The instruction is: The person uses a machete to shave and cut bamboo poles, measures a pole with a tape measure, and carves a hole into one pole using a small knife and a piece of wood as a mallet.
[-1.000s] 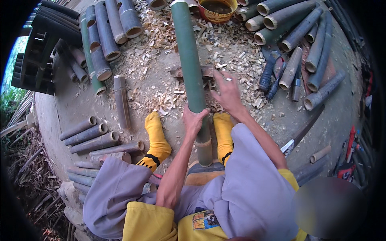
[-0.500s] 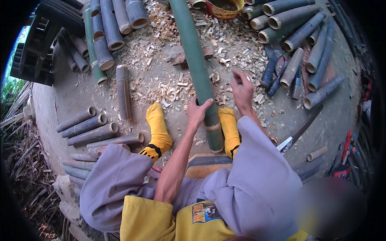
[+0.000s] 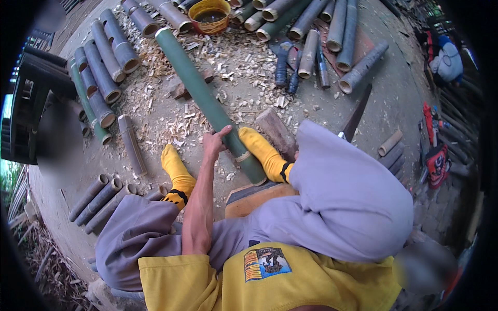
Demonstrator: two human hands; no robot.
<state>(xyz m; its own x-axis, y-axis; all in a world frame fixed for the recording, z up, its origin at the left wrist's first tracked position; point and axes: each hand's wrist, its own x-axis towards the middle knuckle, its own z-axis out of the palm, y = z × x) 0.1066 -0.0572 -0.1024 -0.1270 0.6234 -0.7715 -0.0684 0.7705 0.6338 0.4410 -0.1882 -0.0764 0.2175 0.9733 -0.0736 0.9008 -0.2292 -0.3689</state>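
A long green bamboo pole (image 3: 194, 85) lies slanted on the ground, running from the upper left down between my two feet in yellow socks (image 3: 176, 171). My left hand (image 3: 213, 145) grips the pole's left side near its lower end, thumb and fingers wrapped on it. The cut end of the pole rests beside my right foot (image 3: 262, 150). My right hand is hidden behind my raised right knee in grey trousers (image 3: 342, 197).
Cut bamboo sections lie in rows at the left (image 3: 104, 78), lower left (image 3: 98, 197) and top right (image 3: 332, 26). Wood shavings cover the ground. A yellow bowl (image 3: 210, 15), a wooden block (image 3: 275, 129), a long blade (image 3: 355, 116) and a black crate (image 3: 31, 103) are around.
My right hand has drawn back from the pole and gone out of sight behind my knee. The pole now points more to the upper left. My left hand stays on it.
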